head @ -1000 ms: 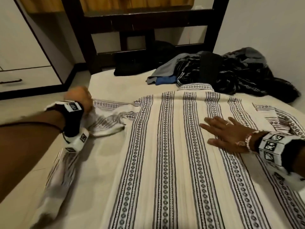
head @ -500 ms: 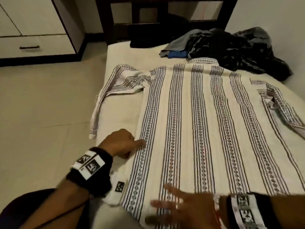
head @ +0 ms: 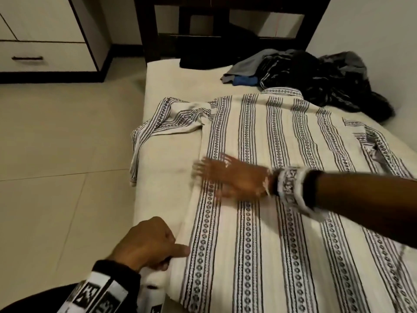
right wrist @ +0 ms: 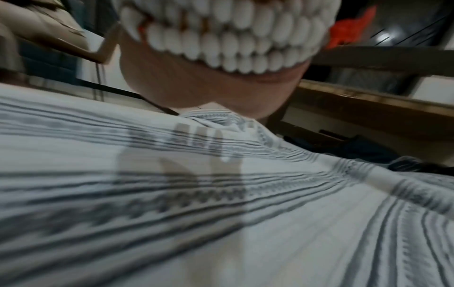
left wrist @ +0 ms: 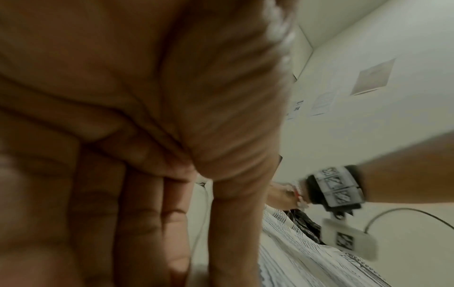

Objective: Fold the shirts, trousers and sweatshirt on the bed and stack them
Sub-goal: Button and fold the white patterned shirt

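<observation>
**Striped shirt laid flat: side edge about to be folded**

The striped shirt [head: 282,199] lies back-up across the bed [head: 171,91], collar toward the headboard. All positions below are given relative to this shirt.

- The left hand [head: 146,242] sits at the shirt's left side edge, near the hem. Its fingers are curled and the thumb points toward the cloth. It appears to nip the edge, but the contact is partly hidden, so the grip cannot be confirmed.
- The right hand [head: 230,177] lies on the shirt's left panel, fingers spread and flat. It is motion-blurred and holds nothing.
- The left sleeve [head: 171,123] is bunched beside the shirt's shoulder and trails over the mattress edge.
- A heap of dark clothes [head: 316,80] lies just beyond the collar, unfolded.

**Risks**

1. If the side edge is lifted while the right hand slides, the panel may drag and crease, giving a crooked fold line.
2. The trailing sleeve may pull the shoulder off the bed, or get trapped in a lump under the fold if not straightened first.
3. The collar nearly touches the dark heap; a tug toward the headboard could snag it.
</observation>
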